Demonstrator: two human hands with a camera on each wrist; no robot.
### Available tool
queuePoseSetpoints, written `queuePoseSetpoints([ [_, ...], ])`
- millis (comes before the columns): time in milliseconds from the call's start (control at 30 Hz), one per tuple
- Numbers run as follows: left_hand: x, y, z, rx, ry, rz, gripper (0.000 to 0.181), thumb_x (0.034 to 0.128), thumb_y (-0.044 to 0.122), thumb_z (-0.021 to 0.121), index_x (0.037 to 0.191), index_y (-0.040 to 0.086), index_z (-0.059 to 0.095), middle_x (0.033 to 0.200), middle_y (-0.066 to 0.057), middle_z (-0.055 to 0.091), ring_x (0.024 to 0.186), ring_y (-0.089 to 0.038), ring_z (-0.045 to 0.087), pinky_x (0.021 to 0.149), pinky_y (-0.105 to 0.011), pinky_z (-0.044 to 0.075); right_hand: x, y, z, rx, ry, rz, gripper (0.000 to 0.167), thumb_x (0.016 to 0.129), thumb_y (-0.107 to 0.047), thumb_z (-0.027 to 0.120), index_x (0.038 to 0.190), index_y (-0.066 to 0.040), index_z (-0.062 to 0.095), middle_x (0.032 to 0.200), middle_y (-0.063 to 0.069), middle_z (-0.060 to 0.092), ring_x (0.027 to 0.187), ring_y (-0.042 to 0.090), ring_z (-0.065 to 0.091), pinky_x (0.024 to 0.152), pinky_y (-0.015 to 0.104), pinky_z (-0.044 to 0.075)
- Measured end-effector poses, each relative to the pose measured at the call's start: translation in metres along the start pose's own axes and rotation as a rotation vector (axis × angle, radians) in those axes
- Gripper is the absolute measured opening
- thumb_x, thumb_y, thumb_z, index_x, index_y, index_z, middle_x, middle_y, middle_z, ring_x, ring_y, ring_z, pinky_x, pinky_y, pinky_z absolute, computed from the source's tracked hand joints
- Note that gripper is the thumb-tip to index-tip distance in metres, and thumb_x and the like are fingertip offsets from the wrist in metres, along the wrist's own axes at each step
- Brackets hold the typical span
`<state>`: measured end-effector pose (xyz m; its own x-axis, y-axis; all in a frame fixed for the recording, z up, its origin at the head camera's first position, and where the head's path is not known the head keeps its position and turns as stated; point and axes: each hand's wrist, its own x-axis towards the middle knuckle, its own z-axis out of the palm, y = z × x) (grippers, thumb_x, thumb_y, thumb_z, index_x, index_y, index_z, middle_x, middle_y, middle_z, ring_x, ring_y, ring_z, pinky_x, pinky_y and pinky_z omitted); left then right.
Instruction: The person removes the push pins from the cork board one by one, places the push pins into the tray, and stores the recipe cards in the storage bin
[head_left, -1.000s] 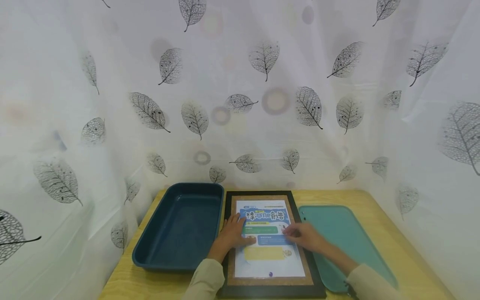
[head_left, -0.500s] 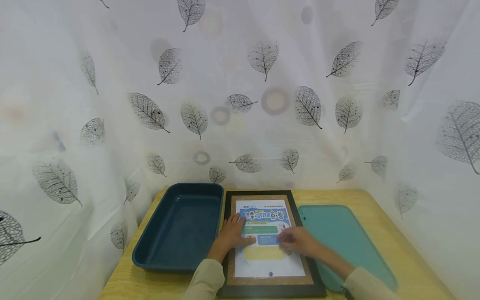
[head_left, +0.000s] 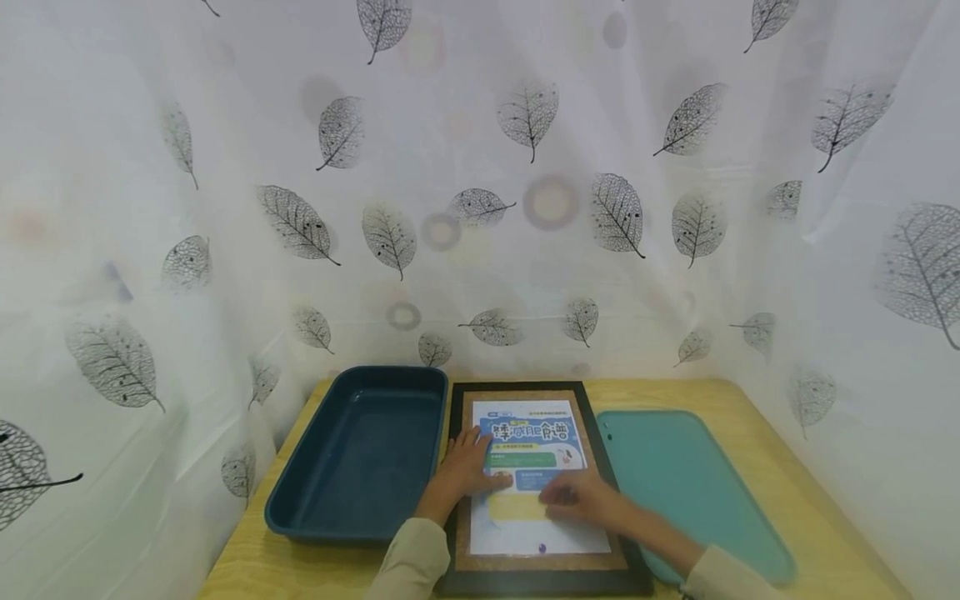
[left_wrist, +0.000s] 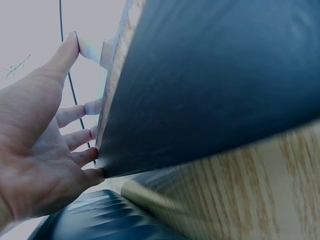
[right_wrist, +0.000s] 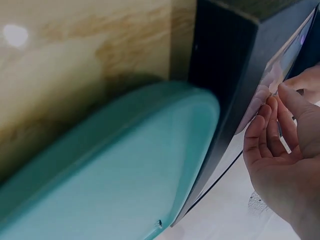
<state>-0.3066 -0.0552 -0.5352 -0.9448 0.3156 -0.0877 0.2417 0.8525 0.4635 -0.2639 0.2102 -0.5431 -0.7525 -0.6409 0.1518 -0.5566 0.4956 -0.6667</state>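
A black-rimmed cork board (head_left: 537,563) lies in the middle of the table with a white printed sheet (head_left: 510,540) on it. One purple pushpin (head_left: 542,548) sits at the sheet's bottom middle. My left hand (head_left: 465,468) rests on the sheet's left side with fingers spread; in the left wrist view the fingers (left_wrist: 75,116) reach over the board's edge. Over the sheet's lower right, my right hand (head_left: 583,498) has curled fingers. In the right wrist view its thumb and fingertips (right_wrist: 290,100) meet, pinching something tiny whose kind is not clear.
Left of the board stands a deep dark blue tray (head_left: 356,533). A flat turquoise tray (head_left: 690,475) lies close along the board's right side. Behind the wooden table (head_left: 757,433) hangs a white leaf-print curtain (head_left: 480,267).
My right hand has moved down and to the left over the sheet, uncovering the small picture at the sheet's right edge. My left hand and the board have stayed put.
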Motion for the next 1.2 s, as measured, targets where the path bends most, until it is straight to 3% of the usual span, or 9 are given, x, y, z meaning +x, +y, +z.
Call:
queuePoseSetpoints([
  [400, 0.000, 0.000, -0.001, 0.006, -0.007, -0.014, 0.093, 0.0859, 0.056, 0.080, 0.156, 0.007, 0.044, 0.168, -0.019, 0.029, 0.156, -0.040, 0.023, 0.127, -0.058, 0.018, -0.001, -0.013, 0.010, 0.024, -0.053, 0.053, 0.016, 0.093, -0.018, 0.077, 0.109, -0.014, 0.076, 0.102, -0.010, 0.075, 0.094, 0.002, 0.069, 0.084, 0.022, 0.059],
  [600, -0.001, 0.002, -0.002, 0.001, -0.007, -0.018, 0.093, 0.0856, 0.055, 0.080, 0.156, 0.007, 0.045, 0.168, -0.019, 0.029, 0.156, -0.040, 0.022, 0.127, -0.058, 0.017, -0.005, -0.022, 0.015, 0.092, -0.094, 0.115, 0.015, 0.094, -0.019, 0.077, 0.109, -0.015, 0.077, 0.100, -0.012, 0.075, 0.093, 0.001, 0.068, 0.082, 0.021, 0.059],
  [1000, -0.003, 0.002, -0.002, -0.006, 0.003, -0.002, 0.091, 0.0861, 0.054, 0.080, 0.155, 0.005, 0.045, 0.166, -0.021, 0.030, 0.155, -0.042, 0.024, 0.127, -0.059, 0.018, -0.013, -0.028, 0.021, 0.148, -0.136, 0.138, 0.017, 0.095, -0.025, 0.076, 0.110, -0.017, 0.078, 0.097, -0.010, 0.074, 0.090, 0.001, 0.068, 0.080, 0.020, 0.059],
  [1200, -0.004, 0.004, -0.003, -0.009, 0.007, -0.007, 0.091, 0.0860, 0.053, 0.081, 0.155, 0.005, 0.045, 0.166, -0.022, 0.030, 0.155, -0.042, 0.024, 0.127, -0.059, 0.018, -0.015, -0.030, 0.021, 0.096, -0.133, 0.085, 0.014, 0.095, -0.025, 0.075, 0.107, -0.018, 0.079, 0.097, -0.014, 0.073, 0.090, -0.002, 0.067, 0.081, 0.020, 0.059],
])
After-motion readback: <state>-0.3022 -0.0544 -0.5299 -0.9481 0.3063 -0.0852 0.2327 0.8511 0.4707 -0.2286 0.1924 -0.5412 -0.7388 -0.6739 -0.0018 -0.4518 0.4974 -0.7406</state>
